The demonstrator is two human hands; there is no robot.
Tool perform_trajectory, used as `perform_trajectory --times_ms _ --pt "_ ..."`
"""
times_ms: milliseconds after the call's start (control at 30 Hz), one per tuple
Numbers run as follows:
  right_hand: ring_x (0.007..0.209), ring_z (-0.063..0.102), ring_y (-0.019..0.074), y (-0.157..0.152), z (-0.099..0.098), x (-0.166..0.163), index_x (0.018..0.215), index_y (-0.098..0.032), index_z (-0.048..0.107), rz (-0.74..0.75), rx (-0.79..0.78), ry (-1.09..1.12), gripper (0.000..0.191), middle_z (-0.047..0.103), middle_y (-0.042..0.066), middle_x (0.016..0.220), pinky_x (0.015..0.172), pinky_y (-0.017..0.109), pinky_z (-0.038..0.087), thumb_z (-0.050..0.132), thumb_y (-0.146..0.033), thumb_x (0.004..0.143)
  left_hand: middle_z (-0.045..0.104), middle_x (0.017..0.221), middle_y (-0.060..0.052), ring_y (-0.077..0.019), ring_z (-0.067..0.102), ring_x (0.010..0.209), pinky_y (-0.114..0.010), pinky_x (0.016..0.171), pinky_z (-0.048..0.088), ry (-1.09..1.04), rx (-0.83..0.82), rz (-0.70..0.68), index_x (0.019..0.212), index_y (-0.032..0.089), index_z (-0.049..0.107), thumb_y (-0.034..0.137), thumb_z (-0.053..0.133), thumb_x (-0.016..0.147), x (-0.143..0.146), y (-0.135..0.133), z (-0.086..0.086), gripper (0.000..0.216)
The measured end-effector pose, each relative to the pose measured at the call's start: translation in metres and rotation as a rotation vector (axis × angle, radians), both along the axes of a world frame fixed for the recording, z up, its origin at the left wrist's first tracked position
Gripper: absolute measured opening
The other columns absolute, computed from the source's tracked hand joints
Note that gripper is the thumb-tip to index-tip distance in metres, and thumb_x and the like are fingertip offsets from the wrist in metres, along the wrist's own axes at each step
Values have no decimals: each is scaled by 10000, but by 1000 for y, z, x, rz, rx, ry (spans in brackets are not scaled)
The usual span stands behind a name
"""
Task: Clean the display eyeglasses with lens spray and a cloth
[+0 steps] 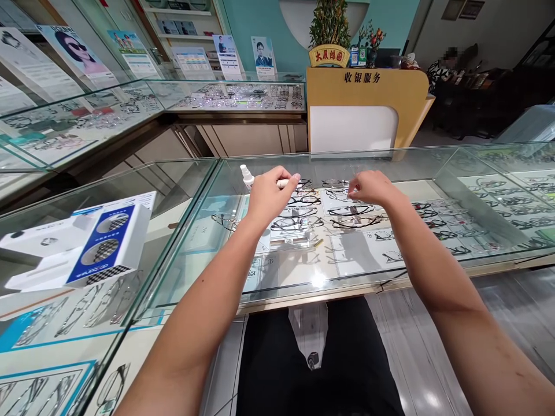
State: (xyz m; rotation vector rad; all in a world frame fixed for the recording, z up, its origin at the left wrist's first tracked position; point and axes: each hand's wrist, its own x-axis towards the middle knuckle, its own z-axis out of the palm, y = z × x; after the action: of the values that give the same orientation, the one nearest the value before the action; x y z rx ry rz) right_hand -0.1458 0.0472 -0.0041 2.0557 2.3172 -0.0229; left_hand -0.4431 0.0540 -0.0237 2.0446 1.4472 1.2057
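Observation:
My left hand (271, 193) is curled above the glass counter, its fingers closed on a small white rounded thing (282, 184). Most of that thing is hidden in the grip. Just left of the hand, a white spray bottle (246, 173) shows its nozzle, its lower part covered. My right hand (373, 188) is closed with fingertips together beside the back row of glasses; what they hold, if anything, is too small to make out. Between and below the hands lie several pairs of eyeglasses, among them a dark pair (297, 223) and a brown-rimmed pair (354, 223).
The glass display counter (299, 292) has more frames inside. On the left counter stands an opened blue and white box (106, 245). A wooden cashier desk (368, 92) with plants is ahead. A person (451, 66) sits at the back right.

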Motion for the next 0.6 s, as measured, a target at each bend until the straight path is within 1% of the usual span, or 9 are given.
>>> perform_trajectory --times_ms 67,167,267,333,467,600 --pt "1034 763 280 -1 -2 -3 1094 -243 887 -8 -54 -23 209 868 82 1116 846 349 457 724 -291 971 624 711 -1 -193 526 696 -342 676 351 -1 -5 1 785 234 627 529 666 982 0 0 1 357" --pt "1054 775 277 -2 -1 -4 1097 -241 890 -5 -74 -39 229 874 86 1148 895 346 467 704 -201 969 629 714 -5 -195 523 691 -342 676 350 -1 -10 -3 785 234 624 530 661 978 1 -1 1 355" --pt "1029 780 265 -2 2 -3 1085 -265 897 -1 -95 -39 258 879 63 1103 890 338 470 695 -157 966 632 713 -5 -192 515 678 -339 674 347 6 -9 -2 791 235 629 519 659 978 1 -1 1 342" --pt "1016 780 260 -3 3 -3 1079 -279 900 3 -104 -43 256 878 52 1080 871 333 473 701 -161 970 626 705 -2 -189 507 669 -337 667 340 8 -10 1 790 235 630 513 658 980 1 0 1 337" --pt "1020 781 259 -5 5 -5 1092 -282 906 2 -104 -34 214 878 54 1109 846 322 491 739 -218 974 635 720 -9 -194 511 686 -338 667 346 -1 -8 -12 789 237 630 527 657 984 1 0 0 350" --pt "1018 778 248 -6 5 -7 1082 -301 912 -5 -103 -19 224 877 45 1135 836 308 493 744 -209 967 624 719 -9 -195 507 693 -338 667 346 1 -7 -15 782 237 622 527 660 982 1 -1 0 355"
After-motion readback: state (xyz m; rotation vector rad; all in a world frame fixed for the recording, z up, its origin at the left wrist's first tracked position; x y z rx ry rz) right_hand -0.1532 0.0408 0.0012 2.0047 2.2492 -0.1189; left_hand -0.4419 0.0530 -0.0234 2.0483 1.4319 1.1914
